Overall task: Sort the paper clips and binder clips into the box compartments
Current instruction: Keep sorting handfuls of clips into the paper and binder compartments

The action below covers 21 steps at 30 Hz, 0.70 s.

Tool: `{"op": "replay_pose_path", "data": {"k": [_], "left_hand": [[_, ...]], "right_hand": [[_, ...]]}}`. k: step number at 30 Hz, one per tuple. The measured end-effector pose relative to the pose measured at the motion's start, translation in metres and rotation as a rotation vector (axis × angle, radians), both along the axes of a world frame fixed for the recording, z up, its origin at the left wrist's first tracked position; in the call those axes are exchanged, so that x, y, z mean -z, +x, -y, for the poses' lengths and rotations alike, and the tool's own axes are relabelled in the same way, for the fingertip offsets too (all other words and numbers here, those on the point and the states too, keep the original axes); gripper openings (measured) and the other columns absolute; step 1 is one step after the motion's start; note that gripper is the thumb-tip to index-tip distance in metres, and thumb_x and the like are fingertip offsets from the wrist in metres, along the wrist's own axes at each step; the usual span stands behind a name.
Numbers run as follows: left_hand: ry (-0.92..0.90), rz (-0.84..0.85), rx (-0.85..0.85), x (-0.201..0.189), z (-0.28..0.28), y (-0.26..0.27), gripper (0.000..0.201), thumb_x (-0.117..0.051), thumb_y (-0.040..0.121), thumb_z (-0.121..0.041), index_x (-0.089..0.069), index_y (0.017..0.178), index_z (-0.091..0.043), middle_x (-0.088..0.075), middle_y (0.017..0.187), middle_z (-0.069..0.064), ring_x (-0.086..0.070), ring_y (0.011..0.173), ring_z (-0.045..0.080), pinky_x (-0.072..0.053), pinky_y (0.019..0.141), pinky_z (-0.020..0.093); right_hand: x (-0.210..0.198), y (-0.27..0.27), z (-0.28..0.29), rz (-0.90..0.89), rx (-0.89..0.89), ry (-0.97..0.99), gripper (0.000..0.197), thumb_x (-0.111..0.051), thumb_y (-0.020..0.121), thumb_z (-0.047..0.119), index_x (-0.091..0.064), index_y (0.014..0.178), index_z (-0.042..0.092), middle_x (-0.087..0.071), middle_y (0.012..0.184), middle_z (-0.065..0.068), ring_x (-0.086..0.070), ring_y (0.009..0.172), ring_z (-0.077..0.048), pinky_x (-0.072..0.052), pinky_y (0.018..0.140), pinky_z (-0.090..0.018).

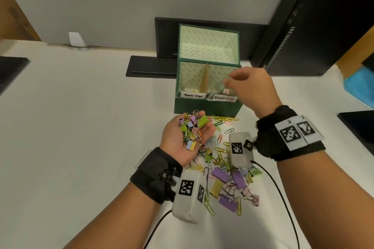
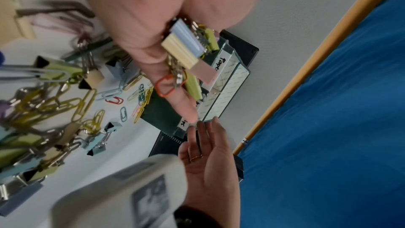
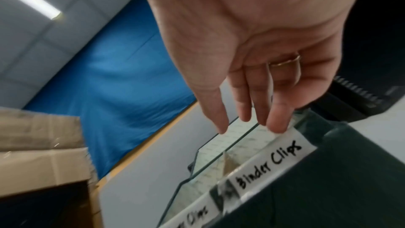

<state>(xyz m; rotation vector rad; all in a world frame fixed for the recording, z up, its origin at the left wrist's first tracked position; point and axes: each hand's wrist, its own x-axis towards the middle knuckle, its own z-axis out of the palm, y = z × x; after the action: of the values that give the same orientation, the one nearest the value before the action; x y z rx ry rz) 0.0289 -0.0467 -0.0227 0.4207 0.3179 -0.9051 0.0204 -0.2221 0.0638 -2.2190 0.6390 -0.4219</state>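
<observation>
On the white worktop, the dark green lidded box stands just beyond a loose multicoloured clip pile. The right hand, fingers apart and empty, hovers over its "Binder Clips" compartment; the cupped left hand clamps a mixed handful that could spill or land missorted.

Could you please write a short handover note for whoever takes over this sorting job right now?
Left hand: palm up, cupping a mixed handful of clips in front of the green box.
Right hand: fingers relaxed, holding nothing, over the compartment labelled Binder Clips.
Done: a few items show at the bottom of both compartments; how many cannot be told.
Left: the handful, the paper clips lying against the box front, and the big mixed pile of binder and paper clips on the table. Paper Clips label marks the left compartment.
</observation>
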Motion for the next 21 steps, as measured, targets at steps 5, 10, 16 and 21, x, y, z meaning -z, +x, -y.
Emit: {"op": "replay_pose_path", "data": {"k": [5, 10, 16, 21], "left_hand": [[-0.028, 0.025, -0.017, 0.002, 0.001, 0.002, 0.041, -0.036, 0.099, -0.026, -0.064, 0.104, 0.003, -0.070, 0.090, 0.022, -0.071, 0.078, 0.033, -0.061, 0.070, 0.044], [-0.072, 0.111, 0.017, -0.003, 0.001, 0.000, 0.046, -0.034, 0.095, -0.021, -0.066, 0.109, 0.007, -0.068, 0.110, 0.023, -0.071, 0.089, 0.031, -0.060, 0.077, 0.043], [-0.084, 0.096, 0.012, -0.001, 0.002, 0.000, 0.048, -0.029, 0.098, -0.021, -0.063, 0.113, 0.009, -0.067, 0.112, 0.025, -0.071, 0.090, 0.033, -0.059, 0.078, 0.045], [-0.081, 0.086, 0.005, -0.003, 0.001, -0.001, 0.047, -0.033, 0.097, -0.021, -0.072, 0.095, 0.005, -0.072, 0.094, 0.021, -0.073, 0.079, 0.029, -0.059, 0.074, 0.042]], "right_hand": [[-0.003, -0.020, -0.028, -0.096, -0.390, -0.147, 0.011, -0.072, 0.085, 0.038, -0.075, 0.088, 0.028, -0.070, 0.086, 0.016, -0.060, 0.075, 0.005, -0.042, 0.064, -0.008], [0.000, -0.025, -0.033, -0.375, -0.537, -0.249, 0.023, -0.080, 0.077, 0.036, -0.076, 0.099, 0.030, -0.071, 0.082, 0.009, -0.062, 0.071, -0.006, -0.042, 0.058, -0.018], [0.001, -0.025, -0.036, -0.383, -0.522, -0.325, 0.021, -0.078, 0.079, 0.034, -0.077, 0.100, 0.030, -0.070, 0.088, 0.011, -0.058, 0.073, -0.005, -0.040, 0.057, -0.020], [-0.008, -0.029, -0.033, -0.308, -0.486, -0.227, 0.013, -0.077, 0.081, 0.034, -0.073, 0.090, 0.027, -0.071, 0.083, 0.010, -0.065, 0.077, -0.007, -0.051, 0.065, -0.023]]}}
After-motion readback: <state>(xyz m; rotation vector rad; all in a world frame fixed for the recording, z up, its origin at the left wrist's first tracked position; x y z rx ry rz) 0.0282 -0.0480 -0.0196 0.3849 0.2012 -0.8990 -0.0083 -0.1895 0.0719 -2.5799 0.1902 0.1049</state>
